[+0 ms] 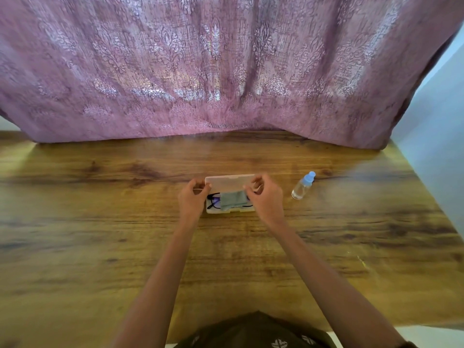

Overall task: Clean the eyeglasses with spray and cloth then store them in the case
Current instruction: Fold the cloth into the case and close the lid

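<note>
A pale plastic case (229, 182) sits mid-table with its lid raised. Inside lie black-framed eyeglasses (213, 200), mostly covered by a folded grey-green cloth (233, 199). My left hand (192, 199) pinches the lid's left end and my right hand (266, 197) pinches its right end. A clear spray bottle (302, 187) with a blue cap stands to the right of the case, apart from both hands.
The wooden table (100, 222) stretches wide on both sides. A mauve patterned curtain (213, 71) hangs along its far edge. A pale wall (439, 121) borders the right side. The table's near edge runs just in front of my body.
</note>
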`<act>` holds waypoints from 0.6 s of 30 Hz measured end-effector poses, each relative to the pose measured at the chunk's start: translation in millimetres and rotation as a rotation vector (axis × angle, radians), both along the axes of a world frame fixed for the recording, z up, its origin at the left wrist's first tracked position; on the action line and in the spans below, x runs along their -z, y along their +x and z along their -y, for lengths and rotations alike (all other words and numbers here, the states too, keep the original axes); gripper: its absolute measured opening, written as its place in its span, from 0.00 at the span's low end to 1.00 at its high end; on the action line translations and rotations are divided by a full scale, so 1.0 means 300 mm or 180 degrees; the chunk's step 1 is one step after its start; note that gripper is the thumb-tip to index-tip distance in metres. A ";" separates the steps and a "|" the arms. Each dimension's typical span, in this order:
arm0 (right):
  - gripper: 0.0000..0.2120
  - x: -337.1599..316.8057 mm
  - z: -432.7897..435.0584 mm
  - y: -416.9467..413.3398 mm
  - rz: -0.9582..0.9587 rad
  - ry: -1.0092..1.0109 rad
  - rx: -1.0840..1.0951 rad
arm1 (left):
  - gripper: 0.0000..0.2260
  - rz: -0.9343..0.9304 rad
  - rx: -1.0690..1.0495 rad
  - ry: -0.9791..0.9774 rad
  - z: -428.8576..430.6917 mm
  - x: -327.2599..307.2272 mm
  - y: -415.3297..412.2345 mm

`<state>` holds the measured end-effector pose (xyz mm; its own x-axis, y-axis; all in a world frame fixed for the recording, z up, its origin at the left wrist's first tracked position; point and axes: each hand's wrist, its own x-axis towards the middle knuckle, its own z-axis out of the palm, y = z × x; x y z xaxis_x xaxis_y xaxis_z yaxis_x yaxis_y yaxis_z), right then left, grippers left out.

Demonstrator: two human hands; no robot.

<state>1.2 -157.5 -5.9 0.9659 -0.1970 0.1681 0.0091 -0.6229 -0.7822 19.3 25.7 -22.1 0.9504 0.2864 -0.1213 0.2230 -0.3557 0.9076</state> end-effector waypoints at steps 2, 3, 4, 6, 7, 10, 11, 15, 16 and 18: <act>0.12 0.000 0.025 0.010 0.0142 0.0144 0.0339 | 0.04 -0.0005 0.0020 -0.0051 -0.002 0.003 0.001; 0.15 0.004 0.040 0.019 0.0053 0.0234 0.0347 | 0.04 -0.0008 0.0030 -0.0068 -0.003 0.002 0.000; 0.18 0.008 0.054 0.028 -0.0114 0.0310 0.0252 | 0.04 -0.0018 0.0034 -0.0074 -0.005 0.002 0.000; 0.19 0.008 0.078 0.039 -0.0482 0.0510 0.0021 | 0.05 -0.0058 0.0033 -0.0099 -0.005 0.000 -0.001; 0.18 0.005 0.084 0.041 -0.0605 0.0629 -0.0042 | 0.05 -0.0068 0.0027 -0.0126 -0.004 -0.003 -0.003; 0.15 0.002 0.090 0.045 -0.0747 0.0837 -0.0015 | 0.06 -0.0074 0.0045 -0.0120 -0.007 -0.007 -0.007; 0.15 0.005 0.090 0.048 -0.0749 0.0893 0.0025 | 0.07 -0.0082 0.0075 -0.0140 -0.013 -0.004 -0.006; 0.13 0.040 0.097 0.077 -0.0838 0.1248 0.0196 | 0.18 -0.0197 0.0559 -0.0327 -0.060 -0.002 -0.013; 0.12 0.044 0.099 0.081 -0.0858 0.1325 0.0205 | 0.23 -0.0286 0.0814 -0.0387 -0.076 0.000 -0.015; 0.10 0.050 0.102 0.086 -0.0888 0.1446 0.0186 | 0.35 -0.0451 0.1502 -0.0602 -0.104 -0.004 -0.024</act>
